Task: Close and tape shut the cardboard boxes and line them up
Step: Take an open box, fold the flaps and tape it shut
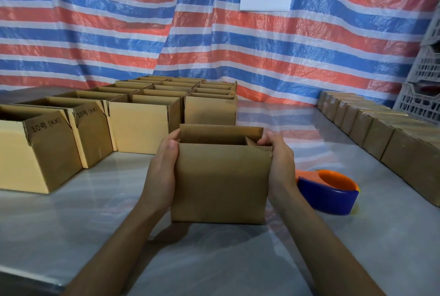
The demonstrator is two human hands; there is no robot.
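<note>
A small brown cardboard box (220, 181) stands in the middle of the table with its top flaps up and its inside showing. My left hand (163, 167) grips its left side, thumb on the near flap's upper corner. My right hand (279, 162) grips its right side, fingers curled over the right flap. A blue and orange tape dispenser (329, 192) lies on the table just right of the box, behind my right wrist.
Several open boxes (142, 115) stand in rows at the left and back. A line of closed boxes (381, 134) runs along the right edge. White plastic crates (421, 81) are stacked at the far right. A striped tarp (142, 22) hangs behind.
</note>
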